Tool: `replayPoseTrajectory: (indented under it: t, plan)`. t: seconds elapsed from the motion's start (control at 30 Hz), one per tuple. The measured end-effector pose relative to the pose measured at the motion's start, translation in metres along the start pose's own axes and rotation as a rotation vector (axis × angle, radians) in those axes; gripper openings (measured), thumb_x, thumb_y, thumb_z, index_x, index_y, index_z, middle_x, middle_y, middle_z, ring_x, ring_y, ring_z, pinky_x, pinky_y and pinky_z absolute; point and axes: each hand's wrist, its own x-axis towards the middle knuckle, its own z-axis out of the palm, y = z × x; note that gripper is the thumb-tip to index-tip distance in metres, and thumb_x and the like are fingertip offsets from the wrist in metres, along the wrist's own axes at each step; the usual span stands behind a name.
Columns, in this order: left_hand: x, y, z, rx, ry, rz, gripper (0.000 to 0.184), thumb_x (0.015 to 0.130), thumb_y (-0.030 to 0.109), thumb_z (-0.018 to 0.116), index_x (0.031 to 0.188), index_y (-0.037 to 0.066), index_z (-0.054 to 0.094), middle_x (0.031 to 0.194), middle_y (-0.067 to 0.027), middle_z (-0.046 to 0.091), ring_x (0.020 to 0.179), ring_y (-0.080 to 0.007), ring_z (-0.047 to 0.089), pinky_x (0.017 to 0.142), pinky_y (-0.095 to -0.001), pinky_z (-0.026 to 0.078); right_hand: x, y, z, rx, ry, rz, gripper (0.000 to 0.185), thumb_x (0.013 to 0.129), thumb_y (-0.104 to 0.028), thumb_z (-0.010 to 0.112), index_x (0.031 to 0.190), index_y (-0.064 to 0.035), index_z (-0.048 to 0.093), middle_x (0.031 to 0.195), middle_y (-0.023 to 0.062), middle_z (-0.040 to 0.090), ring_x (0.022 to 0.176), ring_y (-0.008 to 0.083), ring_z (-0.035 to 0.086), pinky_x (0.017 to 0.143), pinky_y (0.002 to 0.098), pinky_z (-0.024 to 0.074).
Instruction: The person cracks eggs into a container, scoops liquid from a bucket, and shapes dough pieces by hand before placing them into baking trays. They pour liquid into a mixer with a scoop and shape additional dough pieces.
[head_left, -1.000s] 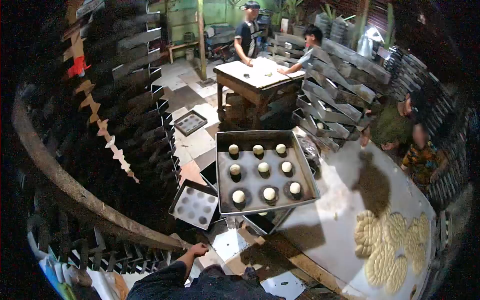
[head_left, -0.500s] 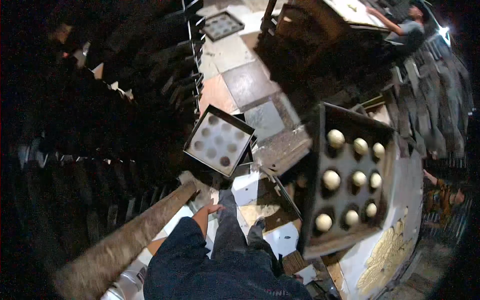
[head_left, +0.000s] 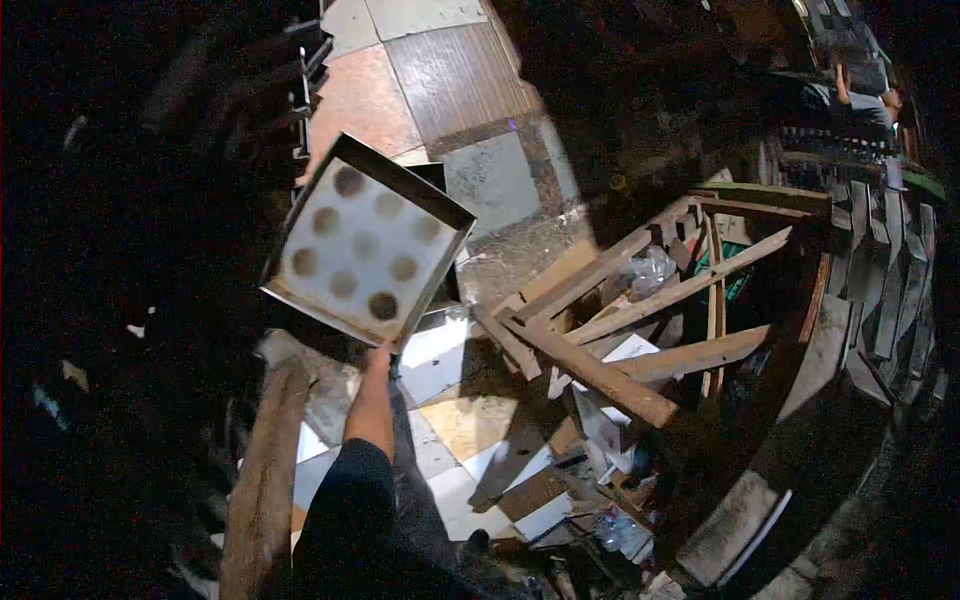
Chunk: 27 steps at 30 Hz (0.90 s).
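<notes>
My left arm reaches forward, and my left hand (head_left: 381,357) is at the near corner of a square metal tray (head_left: 372,235). The fingers look closed on its rim, though part of them is hidden. Dark raised walls edge the tray, and its pale base carries several round brown spots in rows, with nothing lying on them. It sits tilted in view, over another dark-sided thing that shows behind its right side. My right hand is out of view.
A thick wooden beam (head_left: 262,480) lies to the left. On the right is a heap of broken planks (head_left: 600,370) with plastic bags (head_left: 652,270). A tiled walkway (head_left: 460,90) runs ahead. Another person (head_left: 850,100) is at the far upper right.
My left hand has moved forward from beside my leg to the tray's near corner. The tray of pale round balls on the right has left the view. My view has shifted nearer the floor.
</notes>
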Motion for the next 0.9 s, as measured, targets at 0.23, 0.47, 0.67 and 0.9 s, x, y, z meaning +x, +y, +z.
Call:
replayPoseTrajectory:
  t: [0.23, 0.47, 0.67, 0.9]
  plan:
    - [0.005, -0.002, 0.026, -0.759, -0.116, 0.306, 0.036, 0.084, 0.025, 0.055, 0.110, 0.001, 0.058, 0.101, -0.0082, 0.061, 0.090, -0.0231, 0.059, 0.073, -0.0398, 0.048, 0.014, -0.026, -0.023, -0.037, 0.015, 0.022, 0.055, 0.082, -0.045, 0.059, 0.123, -0.0084, 0.053, 0.104, 0.0167, 0.060, 0.095, 0.0371, 0.057, 0.075, 0.0578, 0.0486]
    - [-0.117, 0.048, 0.018, -0.380, 0.333, 0.380, 0.062, 0.075, 0.022, 0.056, 0.127, -0.009, 0.040, 0.122, -0.0263, 0.051, 0.110, -0.0354, 0.052, 0.095, -0.0399, 0.041, 0.053, -0.055, -0.025, -0.036, -0.031, -0.149, 0.054, 0.083, -0.046, 0.057, 0.121, -0.0080, 0.054, 0.102, 0.0162, 0.060, 0.094, 0.0376, 0.057, 0.075, 0.0584, 0.0486]
    - [-0.285, 0.141, -0.051, -0.772, -0.382, 0.367, 0.046, 0.066, 0.026, 0.054, 0.105, 0.001, 0.056, 0.102, -0.0182, 0.058, 0.093, -0.0326, 0.057, 0.081, -0.0441, 0.048, 0.090, -0.057, -0.033, 0.002, -0.049, -0.359, 0.054, 0.083, -0.047, 0.056, 0.121, -0.0076, 0.054, 0.100, 0.0157, 0.060, 0.093, 0.0381, 0.057, 0.074, 0.0589, 0.0486]
    - [-0.613, 0.078, -0.124, -0.745, -0.722, 0.796, 0.052, 0.075, 0.033, 0.044, 0.114, 0.002, 0.056, 0.105, -0.0165, 0.062, 0.090, -0.0378, 0.059, 0.075, -0.0528, 0.050, 0.148, 0.051, -0.035, 0.081, -0.065, -0.518, 0.054, 0.084, -0.048, 0.054, 0.119, -0.0072, 0.055, 0.097, 0.0152, 0.061, 0.091, 0.0386, 0.058, 0.073, 0.0595, 0.0486]
